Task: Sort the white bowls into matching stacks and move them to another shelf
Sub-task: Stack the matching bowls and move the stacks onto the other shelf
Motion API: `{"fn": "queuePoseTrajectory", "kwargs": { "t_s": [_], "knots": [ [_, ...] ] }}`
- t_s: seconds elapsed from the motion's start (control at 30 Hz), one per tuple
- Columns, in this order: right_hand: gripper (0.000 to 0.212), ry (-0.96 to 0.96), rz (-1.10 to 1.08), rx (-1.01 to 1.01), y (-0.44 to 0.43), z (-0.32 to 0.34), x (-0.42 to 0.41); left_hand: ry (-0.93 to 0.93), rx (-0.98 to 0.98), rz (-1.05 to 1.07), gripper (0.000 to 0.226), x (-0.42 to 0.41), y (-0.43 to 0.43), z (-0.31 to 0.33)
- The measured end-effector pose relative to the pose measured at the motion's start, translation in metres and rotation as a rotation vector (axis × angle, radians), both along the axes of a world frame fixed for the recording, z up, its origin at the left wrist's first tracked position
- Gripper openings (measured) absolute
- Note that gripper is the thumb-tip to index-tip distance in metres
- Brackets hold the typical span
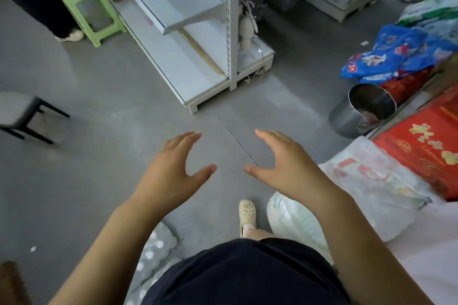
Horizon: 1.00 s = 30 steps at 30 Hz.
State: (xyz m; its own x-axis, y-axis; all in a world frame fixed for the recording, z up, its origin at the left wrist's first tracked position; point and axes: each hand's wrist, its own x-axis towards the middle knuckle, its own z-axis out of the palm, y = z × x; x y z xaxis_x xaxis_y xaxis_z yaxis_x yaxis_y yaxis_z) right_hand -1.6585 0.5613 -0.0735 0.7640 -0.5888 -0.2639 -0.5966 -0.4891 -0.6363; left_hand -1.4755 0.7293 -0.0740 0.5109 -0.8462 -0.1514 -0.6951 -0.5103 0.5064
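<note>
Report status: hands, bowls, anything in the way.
Left hand and right hand open, holding nothing. No bowls in view. White shelf unit ahead; steel bucket tipped at right.

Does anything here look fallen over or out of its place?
Yes. A steel pot lies tipped on its side on the floor at the right, with its mouth toward the camera. Blue packets lie in a loose heap beyond it instead of on a shelf.
</note>
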Motion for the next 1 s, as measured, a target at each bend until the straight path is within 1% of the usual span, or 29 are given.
{"fn": "queuePoseTrajectory", "kwargs": {
  "t_s": [0.13, 0.27, 0.47, 0.63, 0.8, 1.0],
  "knots": [
    [0.086, 0.017, 0.078, -0.029, -0.062, 0.007, 0.044, 0.004, -0.026, 0.069, 0.078, 0.031, -0.054, 0.008],
    [0.088, 0.017, 0.198, -0.035, -0.105, 0.014, 0.095, 0.024, -0.072, 0.175, 0.077, 0.058, -0.083, 0.015],
    [0.084, -0.039, 0.365, -0.036, -0.124, 0.020, 0.198, 0.026, -0.076, 0.386, 0.076, 0.110, -0.069, 0.016],
    [0.077, -0.049, 0.474, -0.031, -0.123, 0.018, 0.291, 0.010, -0.082, 0.518, 0.078, 0.182, -0.059, 0.017],
    [0.077, -0.092, 0.458, -0.072, -0.121, 0.025, 0.397, -0.040, -0.115, 0.531, 0.078, 0.284, -0.057, 0.024],
    [0.075, -0.166, 0.357, -0.081, -0.118, 0.044, 0.515, -0.116, -0.116, 0.466, 0.078, 0.421, -0.060, 0.052]
  ]
}}
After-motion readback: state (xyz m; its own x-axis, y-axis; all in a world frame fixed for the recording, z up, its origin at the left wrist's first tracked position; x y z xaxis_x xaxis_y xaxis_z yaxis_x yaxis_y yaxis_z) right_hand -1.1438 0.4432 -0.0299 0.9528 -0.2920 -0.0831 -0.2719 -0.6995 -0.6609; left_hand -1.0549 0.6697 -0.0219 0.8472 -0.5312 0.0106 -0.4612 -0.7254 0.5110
